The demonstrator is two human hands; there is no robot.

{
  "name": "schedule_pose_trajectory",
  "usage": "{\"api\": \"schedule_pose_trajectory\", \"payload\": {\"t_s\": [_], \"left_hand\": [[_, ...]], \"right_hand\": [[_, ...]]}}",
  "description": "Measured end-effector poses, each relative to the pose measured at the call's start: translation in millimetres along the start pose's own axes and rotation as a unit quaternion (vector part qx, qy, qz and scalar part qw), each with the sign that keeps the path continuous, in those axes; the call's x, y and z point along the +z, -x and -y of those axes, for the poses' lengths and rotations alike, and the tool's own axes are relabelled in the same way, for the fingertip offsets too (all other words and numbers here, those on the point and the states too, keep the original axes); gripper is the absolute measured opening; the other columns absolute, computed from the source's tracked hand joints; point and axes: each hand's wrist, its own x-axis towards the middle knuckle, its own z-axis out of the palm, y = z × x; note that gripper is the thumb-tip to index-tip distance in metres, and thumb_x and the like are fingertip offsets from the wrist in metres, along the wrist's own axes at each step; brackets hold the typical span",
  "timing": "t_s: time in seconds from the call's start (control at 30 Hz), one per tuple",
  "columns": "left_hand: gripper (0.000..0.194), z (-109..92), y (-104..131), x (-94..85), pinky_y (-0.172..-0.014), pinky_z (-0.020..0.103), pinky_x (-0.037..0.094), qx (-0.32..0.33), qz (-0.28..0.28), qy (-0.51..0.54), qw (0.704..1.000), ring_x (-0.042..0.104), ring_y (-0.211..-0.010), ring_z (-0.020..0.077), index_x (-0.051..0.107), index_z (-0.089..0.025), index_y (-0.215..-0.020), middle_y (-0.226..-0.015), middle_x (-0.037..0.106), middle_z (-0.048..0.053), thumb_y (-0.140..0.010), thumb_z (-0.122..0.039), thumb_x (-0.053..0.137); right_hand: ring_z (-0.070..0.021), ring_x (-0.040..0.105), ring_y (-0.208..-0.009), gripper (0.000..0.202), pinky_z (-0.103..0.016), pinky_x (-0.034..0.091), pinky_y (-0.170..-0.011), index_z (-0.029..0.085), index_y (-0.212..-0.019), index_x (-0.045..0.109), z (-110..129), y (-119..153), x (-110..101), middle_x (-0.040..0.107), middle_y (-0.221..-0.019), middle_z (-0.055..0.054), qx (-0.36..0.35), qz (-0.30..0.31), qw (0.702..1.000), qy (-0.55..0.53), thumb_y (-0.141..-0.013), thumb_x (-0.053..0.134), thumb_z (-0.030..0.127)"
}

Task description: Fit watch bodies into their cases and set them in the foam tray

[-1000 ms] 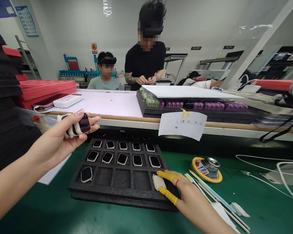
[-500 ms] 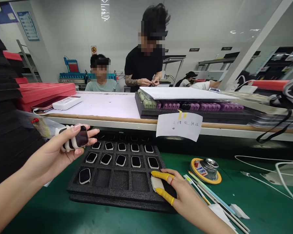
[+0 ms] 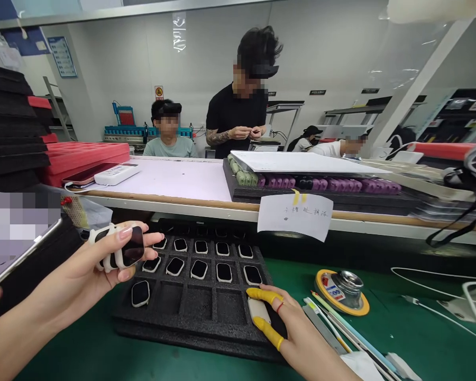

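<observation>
My left hand (image 3: 103,259) is closed around a short stack of watch cases (image 3: 121,247) with dark glass faces and pale frames, held above the tray's left side. The black foam tray (image 3: 174,330) has square compartments, many holding a watch case with its dark face up. In its front row, a watch case (image 3: 140,293) lies at the left end and several compartments to its right are bare. My right hand (image 3: 280,317), with yellow covers on two fingers, grips a pale watch case (image 3: 258,311) at the front right compartment, its pale side up.
A shelf (image 3: 162,182) behind the tray carries a white box, red foam trays and a foam tray of green and purple pieces. A round dispenser (image 3: 343,292) and thin sticks lie right. At far left a phone (image 3: 19,243) shows beside part of another hand. People are across the shelf.
A phone and part of another hand have come into view at the left edge. The view has shifted slightly, and both my hands keep their grips.
</observation>
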Motion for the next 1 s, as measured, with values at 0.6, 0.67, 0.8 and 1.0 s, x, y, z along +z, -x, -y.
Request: {"api": "schedule_pose_trajectory", "payload": {"t_s": [0.6,0.67,0.8,1.0], "left_hand": [[0.033,3,31,1.3,-0.042,0.015,0.042,0.004,0.162,-0.083,0.983,0.069,-0.078,0.0214,0.073,-0.019,-0.096,-0.095,0.077,0.013,-0.072,-0.038,0.085],[0.035,6,35,3.8,-0.041,0.015,0.043,0.001,0.183,-0.085,0.979,0.069,-0.075,0.0210,0.072,-0.019,-0.093,-0.093,0.076,0.013,-0.068,-0.039,0.088],[0.036,18,41,14.6,-0.042,0.015,0.046,-0.035,0.248,-0.061,0.966,0.072,-0.078,0.0221,0.069,-0.019,-0.093,-0.093,0.076,0.012,-0.070,-0.040,0.088],[0.030,46,29,29.7,-0.046,0.015,0.047,-0.108,0.301,0.008,0.947,0.074,-0.082,0.0221,0.067,-0.017,-0.094,-0.098,0.077,0.013,-0.076,-0.035,0.084]], "right_hand": [[-0.0340,0.048,-0.139,0.030,-0.056,0.050,-0.106,0.023,-0.114,0.069,-45,9,37,0.066,-0.135,-0.011,-0.138,-0.082,0.985,0.068,-0.100,0.045,0.034],[-0.0337,0.046,-0.141,0.032,-0.055,0.049,-0.108,0.022,-0.118,0.068,-44,9,36,0.065,-0.136,-0.011,-0.131,-0.066,0.988,0.054,-0.101,0.045,0.036],[-0.0313,0.046,-0.141,0.038,-0.051,0.047,-0.111,0.023,-0.131,0.062,-43,5,28,0.059,-0.143,-0.012,-0.071,-0.012,0.997,-0.013,-0.099,0.048,0.038],[-0.0304,0.051,-0.137,0.036,-0.051,0.043,-0.114,0.026,-0.125,0.065,-36,0,24,0.059,-0.141,-0.011,-0.005,-0.037,0.991,-0.125,-0.092,0.056,0.036]]}}
